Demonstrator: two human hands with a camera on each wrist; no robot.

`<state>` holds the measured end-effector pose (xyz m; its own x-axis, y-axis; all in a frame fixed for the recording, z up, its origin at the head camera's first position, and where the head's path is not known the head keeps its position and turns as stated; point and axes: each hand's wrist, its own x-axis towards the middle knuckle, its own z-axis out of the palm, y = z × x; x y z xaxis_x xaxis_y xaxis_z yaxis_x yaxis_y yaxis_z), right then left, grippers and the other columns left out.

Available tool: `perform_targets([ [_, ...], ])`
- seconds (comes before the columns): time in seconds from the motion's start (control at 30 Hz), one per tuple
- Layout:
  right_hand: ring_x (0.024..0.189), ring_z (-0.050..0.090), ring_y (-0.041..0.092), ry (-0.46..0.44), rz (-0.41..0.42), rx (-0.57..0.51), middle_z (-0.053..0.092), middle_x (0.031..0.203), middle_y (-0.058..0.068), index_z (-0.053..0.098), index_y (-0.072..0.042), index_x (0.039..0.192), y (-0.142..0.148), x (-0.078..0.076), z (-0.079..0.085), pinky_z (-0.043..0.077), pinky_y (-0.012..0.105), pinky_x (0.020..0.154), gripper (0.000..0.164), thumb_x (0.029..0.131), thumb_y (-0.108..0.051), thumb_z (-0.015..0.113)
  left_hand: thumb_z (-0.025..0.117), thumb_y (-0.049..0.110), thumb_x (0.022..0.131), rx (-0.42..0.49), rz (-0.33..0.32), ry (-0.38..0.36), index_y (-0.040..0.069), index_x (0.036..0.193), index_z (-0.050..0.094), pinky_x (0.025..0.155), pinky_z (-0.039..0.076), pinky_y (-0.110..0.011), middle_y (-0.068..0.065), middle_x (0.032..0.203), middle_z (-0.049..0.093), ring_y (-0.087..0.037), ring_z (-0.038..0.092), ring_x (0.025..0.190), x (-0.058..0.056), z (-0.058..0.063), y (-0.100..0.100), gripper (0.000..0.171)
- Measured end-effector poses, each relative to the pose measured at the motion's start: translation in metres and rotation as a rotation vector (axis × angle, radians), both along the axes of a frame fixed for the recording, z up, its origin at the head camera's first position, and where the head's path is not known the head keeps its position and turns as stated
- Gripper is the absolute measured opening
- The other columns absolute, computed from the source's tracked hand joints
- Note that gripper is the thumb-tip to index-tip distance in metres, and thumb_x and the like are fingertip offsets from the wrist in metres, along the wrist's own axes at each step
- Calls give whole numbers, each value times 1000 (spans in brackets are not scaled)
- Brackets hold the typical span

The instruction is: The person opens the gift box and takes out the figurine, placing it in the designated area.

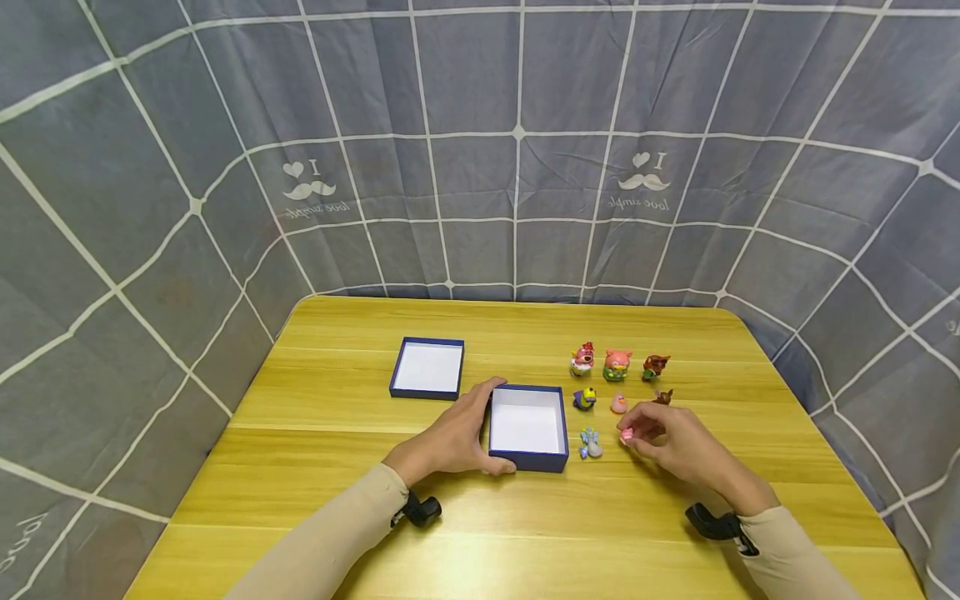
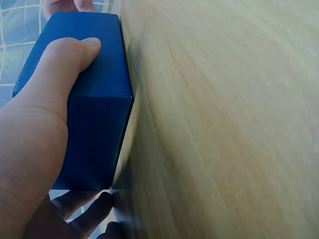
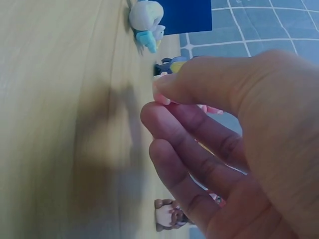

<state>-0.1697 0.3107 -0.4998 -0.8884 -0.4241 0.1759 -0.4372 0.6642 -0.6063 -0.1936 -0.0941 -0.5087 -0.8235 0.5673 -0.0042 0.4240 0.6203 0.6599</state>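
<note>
My left hand [image 1: 459, 429] grips the dark blue open box [image 1: 528, 461] from its left side. The thumb lies along the near wall, and the fingers reach the far corner. The box's white inside holds nothing. Between thumb and fingertips, my right hand [image 1: 678, 442] pinches a small pink figurine [image 1: 627, 435], mostly covered by the fingers in the right wrist view. Just left of that hand lies a grey-and-blue figurine [image 1: 590, 444]. Beyond the fingers stand a small pink figurine with an orange beak [image 1: 618, 403] and a brown figurine [image 1: 663, 397], partly hidden by the hand.
The box's lid [image 1: 427, 367] lies white side up at the back left. A purple-and-yellow bird figurine [image 1: 584, 398] stands right of the box. Behind it are a red-and-white figurine [image 1: 582, 359], a pink pig [image 1: 617, 365] and a brown fox-like figurine [image 1: 655, 367]. A grey checked curtain [image 1: 480, 183] surrounds the table.
</note>
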Motion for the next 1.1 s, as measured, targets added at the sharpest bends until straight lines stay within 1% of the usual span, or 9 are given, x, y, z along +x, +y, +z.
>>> perform_targets([
  [0.07, 91, 72, -2, -12, -2, 10, 81, 101, -9, 82, -13, 112, 1, 0, -1, 67, 24, 82, 19, 100, -2, 91, 104, 52, 84, 0, 0, 0, 14, 186, 20, 136, 45, -65, -19, 186, 40, -41, 51, 164, 0, 0, 0, 137],
  [0.17, 91, 71, -2, -23, 1, 25, 82, 101, -4, 82, -14, 112, 3, 0, -3, 67, 24, 81, 19, 100, -3, 91, 104, 51, 84, 2, 1, -3, 14, 186, 20, 136, 45, -65, -19, 186, 40, -41, 50, 165, 0, 0, 0, 137],
  [0.3, 90, 71, -2, -21, 7, 35, 83, 102, -1, 82, -15, 112, 4, 0, -5, 66, 25, 80, 20, 100, -3, 92, 104, 51, 84, 3, 1, -5, 14, 186, 20, 137, 45, -65, -19, 187, 39, -42, 49, 166, 0, 1, 0, 137],
  [0.53, 88, 69, -4, -10, -4, 39, 79, 98, -13, 81, -17, 109, 5, -1, -9, 66, 25, 79, 21, 99, -2, 91, 105, 51, 83, 1, 0, -2, 14, 186, 20, 137, 45, -65, -20, 187, 39, -42, 50, 165, 0, 2, 0, 137],
  [0.73, 88, 68, -5, -10, -21, 57, 78, 97, -14, 81, -18, 109, 4, -2, -11, 66, 25, 80, 21, 100, -2, 91, 105, 51, 83, 3, -2, -1, 13, 185, 21, 137, 45, -65, -20, 187, 39, -42, 50, 166, 0, 1, 0, 137],
  [0.8, 88, 69, -5, -14, -25, 58, 78, 97, -14, 81, -18, 109, 3, -2, -11, 66, 25, 80, 21, 100, -2, 91, 104, 51, 83, 1, -1, -3, 14, 186, 20, 137, 44, -65, -20, 187, 38, -42, 49, 166, -1, 1, 0, 137],
  [0.97, 89, 69, -4, -41, -35, 52, 79, 99, -11, 82, -16, 112, 2, -2, -10, 66, 25, 80, 19, 100, -4, 91, 105, 51, 83, 1, -5, 11, 13, 185, 20, 135, 47, -65, -20, 185, 41, -42, 53, 161, -2, -2, 0, 138],
  [1.1, 90, 68, -4, -47, -38, 47, 82, 102, -3, 83, -14, 117, 2, -2, -10, 65, 24, 80, 22, 99, -3, 92, 105, 51, 84, 0, -6, 19, 11, 184, 21, 134, 48, -65, -21, 183, 43, -41, 54, 159, -3, -3, 1, 137],
])
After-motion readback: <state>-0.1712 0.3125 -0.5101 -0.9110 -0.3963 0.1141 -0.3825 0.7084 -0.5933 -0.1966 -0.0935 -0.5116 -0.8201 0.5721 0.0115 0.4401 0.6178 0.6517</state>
